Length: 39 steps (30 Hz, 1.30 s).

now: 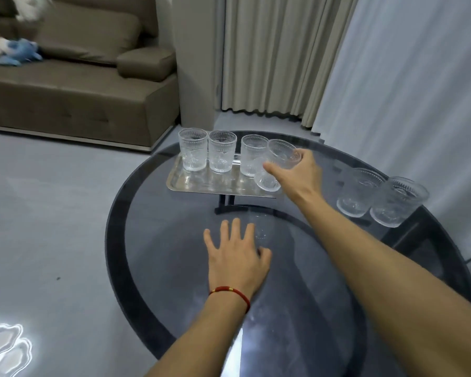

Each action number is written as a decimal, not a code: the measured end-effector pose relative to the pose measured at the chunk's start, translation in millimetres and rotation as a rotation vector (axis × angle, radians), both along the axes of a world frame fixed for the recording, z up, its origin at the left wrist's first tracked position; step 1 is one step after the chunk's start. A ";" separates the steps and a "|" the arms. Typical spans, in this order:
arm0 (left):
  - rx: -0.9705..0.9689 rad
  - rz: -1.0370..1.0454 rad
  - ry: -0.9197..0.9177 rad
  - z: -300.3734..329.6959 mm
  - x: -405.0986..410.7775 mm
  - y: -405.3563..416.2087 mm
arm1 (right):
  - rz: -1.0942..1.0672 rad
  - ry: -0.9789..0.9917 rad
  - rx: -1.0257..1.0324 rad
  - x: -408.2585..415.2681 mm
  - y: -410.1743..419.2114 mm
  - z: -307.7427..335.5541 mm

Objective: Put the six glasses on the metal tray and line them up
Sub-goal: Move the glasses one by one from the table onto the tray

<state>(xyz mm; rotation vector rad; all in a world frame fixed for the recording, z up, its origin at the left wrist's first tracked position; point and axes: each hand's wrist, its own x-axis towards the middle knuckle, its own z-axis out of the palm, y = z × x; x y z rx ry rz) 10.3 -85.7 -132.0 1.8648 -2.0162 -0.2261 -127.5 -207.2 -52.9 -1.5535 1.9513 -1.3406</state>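
Observation:
A metal tray point(201, 184) lies at the far side of a round dark glass table point(152, 257). Three clear ribbed glasses stand upright in a row on it: the left glass point(192, 153), the middle glass point(222, 155) and the right glass point(252, 155). My right hand point(299, 174) is shut on a fourth glass point(276, 165), held tilted over the tray's right end. Two more glasses point(358, 192) point(397, 201) stand on the table to the right of the tray. My left hand point(237, 257) rests flat on the table, fingers apart and holding nothing.
A brown sofa point(74, 85) with a blue soft toy point(19, 53) stands at the back left. Beige and white curtains point(283, 55) hang behind the table. Grey floor lies to the left of the table. The table's black frame shows through the glass under the tray.

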 end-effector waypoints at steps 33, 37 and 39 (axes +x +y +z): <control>-0.031 0.001 -0.041 -2.7 -1.6 -1.4 | -0.086 1.089 0.533 -150.2 22.4 0.9; -0.035 0.006 -0.040 -2.1 -2.3 -2.4 | -0.042 1.159 0.472 -156.8 19.1 4.3; -0.036 0.008 -0.041 -2.2 -2.0 -2.1 | -0.009 1.151 0.428 -158.8 19.5 5.6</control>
